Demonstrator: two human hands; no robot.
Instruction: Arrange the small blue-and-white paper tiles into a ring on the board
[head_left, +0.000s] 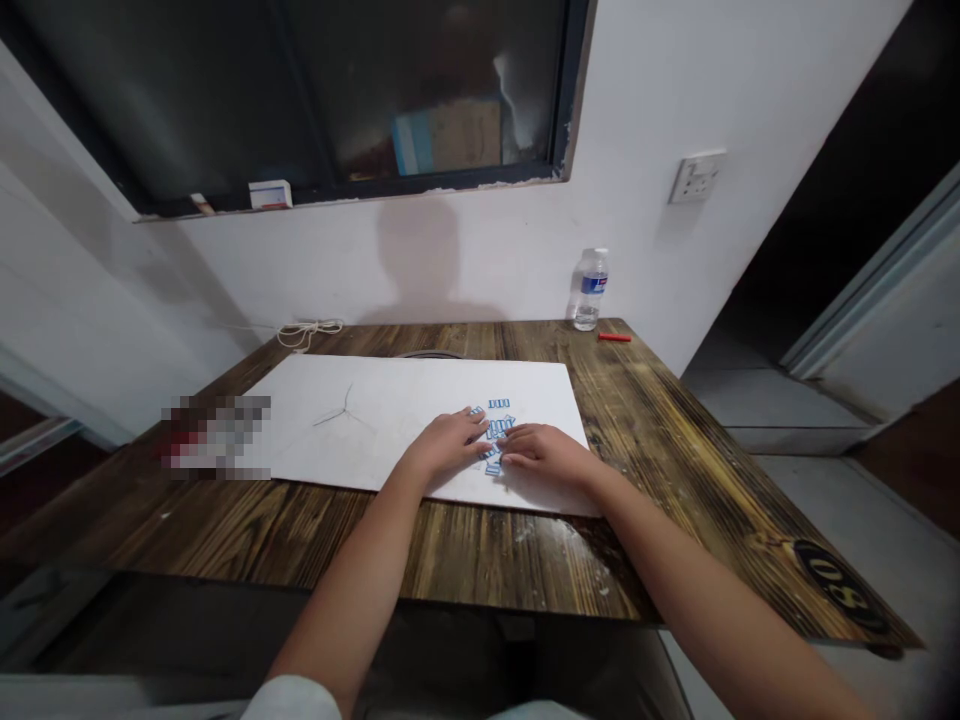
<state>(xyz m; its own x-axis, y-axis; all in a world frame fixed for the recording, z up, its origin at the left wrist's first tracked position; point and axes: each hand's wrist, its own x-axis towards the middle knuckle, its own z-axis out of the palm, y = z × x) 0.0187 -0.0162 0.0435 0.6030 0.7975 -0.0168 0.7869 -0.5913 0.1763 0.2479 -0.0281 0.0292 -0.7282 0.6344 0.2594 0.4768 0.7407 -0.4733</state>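
On a white board (397, 470), a cluster of small flat pieces with blue-and-white stripes (495, 428) lies between my hands. My left hand (450, 440) rests at the cluster's left side, fingers stretched out and touching pieces, thumb apart below. From the right, my right hand (544, 452) reaches in with its fingers loosely bent and its fingertips at the pieces. My fingers cover part of the cluster. One striped piece (499, 404) sits separately just above the others. Thin dark lines forming three branches (344, 409) mark the board's left half.
The board lies on a dark-grained wooden table (652, 450). At the back right stand a water bottle (591, 290) and a red stick-like item (615, 338). A pale coiled cord (309, 330) is at the back left. A blurred patch (217, 438) covers the board's left end.
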